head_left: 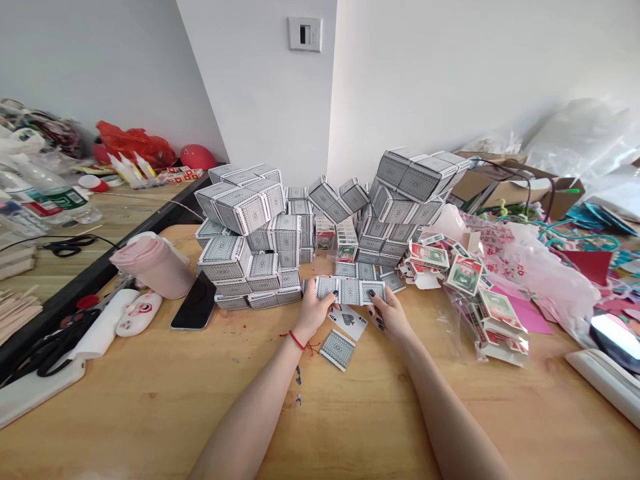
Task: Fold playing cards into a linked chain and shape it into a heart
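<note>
The broad tabletop of pale wood [150,400] looks smooth and matt with the grain showing, and the flat black phone [196,305] at nine o'clock from the row of grey-backed paper playing cards [350,291] is glossy. The cards look smooth with a faint sheen, as do the stacked grey-patterned paper blocks [250,207] at twelve o'clock. The crumpled translucent plastic film [540,273] at three o'clock is shiny and creased.
</note>
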{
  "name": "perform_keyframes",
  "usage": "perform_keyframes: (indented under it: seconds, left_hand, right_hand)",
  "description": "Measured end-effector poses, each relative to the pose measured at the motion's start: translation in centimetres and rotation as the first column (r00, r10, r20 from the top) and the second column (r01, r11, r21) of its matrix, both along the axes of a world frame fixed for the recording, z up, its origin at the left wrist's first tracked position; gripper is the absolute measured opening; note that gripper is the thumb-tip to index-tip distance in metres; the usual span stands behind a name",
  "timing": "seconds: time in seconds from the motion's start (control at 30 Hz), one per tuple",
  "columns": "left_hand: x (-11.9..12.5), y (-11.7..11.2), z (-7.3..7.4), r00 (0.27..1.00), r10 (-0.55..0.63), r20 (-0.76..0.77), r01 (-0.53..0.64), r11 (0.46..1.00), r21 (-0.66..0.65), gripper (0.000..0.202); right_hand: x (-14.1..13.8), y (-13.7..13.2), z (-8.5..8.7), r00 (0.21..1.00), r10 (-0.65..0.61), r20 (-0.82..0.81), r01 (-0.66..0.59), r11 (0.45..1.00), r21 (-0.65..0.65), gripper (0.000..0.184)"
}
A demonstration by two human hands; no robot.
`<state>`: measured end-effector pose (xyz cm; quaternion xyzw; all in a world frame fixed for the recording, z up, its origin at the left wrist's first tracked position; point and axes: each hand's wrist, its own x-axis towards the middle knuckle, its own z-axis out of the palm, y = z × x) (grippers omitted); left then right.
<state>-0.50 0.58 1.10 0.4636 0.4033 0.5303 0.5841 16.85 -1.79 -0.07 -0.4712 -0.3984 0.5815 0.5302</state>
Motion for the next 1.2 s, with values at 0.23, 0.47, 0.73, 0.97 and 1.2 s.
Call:
perform_keyframes:
  seconds: [0.23, 0.47, 0.73, 0.97, 1.2]
  left_hand:
    - [0.0, -0.1, -0.2, 0.999, -0.040, -0.031, 0.041, 0.998, 0.047, 0.038]
    - [0.1, -0.2, -0.2, 0.998, -0.036, -0.046, 0.037, 0.999, 0.010, 0.032]
    - [0.0, -0.1, -0.3, 0.998, -0.048, -0.031, 0.048, 0.999, -0.016, 0.028]
    - [0.0, -0.1, -0.5, 0.997, -0.053, -0.048, 0.053, 0.999, -0.008, 0.030]
    - [0.0, 0.0, -0.4, 0.996, -0.025, -0.082, 0.026, 1.000, 0.012, 0.040]
  right_hand:
    - [-0.9, -0.2, -0.2, 0.996, 0.032, 0.082, -0.034, 0.999, 0.025, 0.033]
    - [-1.4, -0.2, -0.2, 0.988, 0.038, 0.149, -0.043, 0.999, 0.033, 0.034]
    - [-1.4, -0.2, -0.3, 0.990, 0.068, 0.121, -0.072, 0.997, 0.030, 0.034]
    - [-1.4, -0.3, -0.2, 0.990, 0.101, 0.103, -0.105, 0.994, 0.036, 0.035]
    - [-1.5, -0.4, 0.3, 0.992, 0.097, 0.080, -0.098, 0.995, 0.016, 0.034]
